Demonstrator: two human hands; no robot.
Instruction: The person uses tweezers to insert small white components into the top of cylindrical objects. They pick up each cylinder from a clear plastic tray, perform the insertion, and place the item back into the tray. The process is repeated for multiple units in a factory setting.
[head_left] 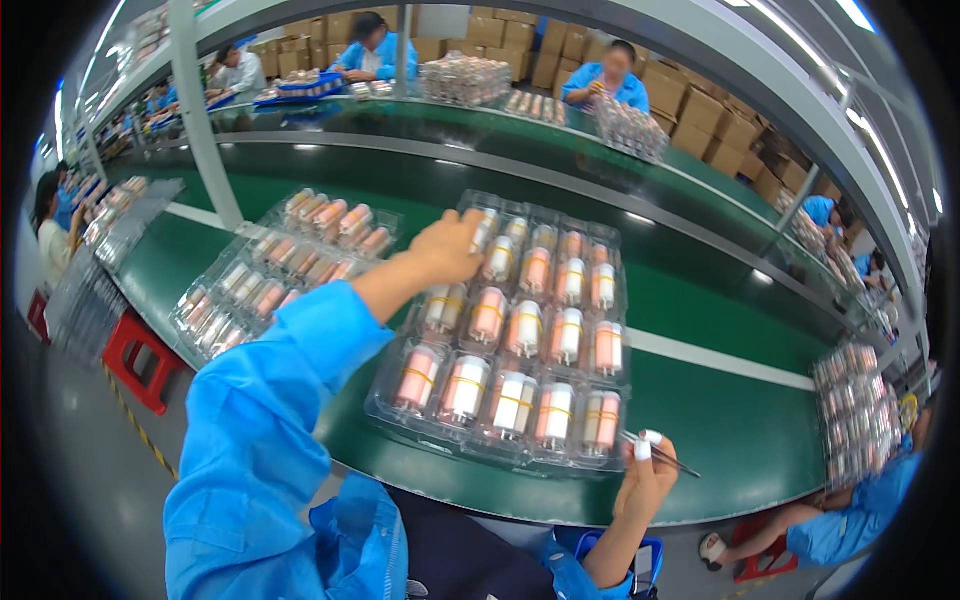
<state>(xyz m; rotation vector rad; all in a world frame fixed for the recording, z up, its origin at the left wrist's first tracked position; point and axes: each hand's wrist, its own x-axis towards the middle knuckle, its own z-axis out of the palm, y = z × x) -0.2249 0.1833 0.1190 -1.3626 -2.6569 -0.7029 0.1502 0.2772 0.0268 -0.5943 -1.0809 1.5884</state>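
In front of me a clear plastic tray holds rows of bundles of small pink and white cylinders, each tied with a yellow band. My left hand reaches across to the tray's far left corner. Its fingers are closed over a pocket there, and what they grip is hidden. By the tray's near right corner is my right hand, with white covers on its fingertips. Between those fingers is a thin dark pointed tool, apparently tweezers. One bundle sits in the corner pocket nearest this hand.
More filled trays lie to the left on the green work surface. A tall stack of trays stands at the right edge. Metal posts rise beyond. Several people in blue work across the line. A red stool is at lower left.
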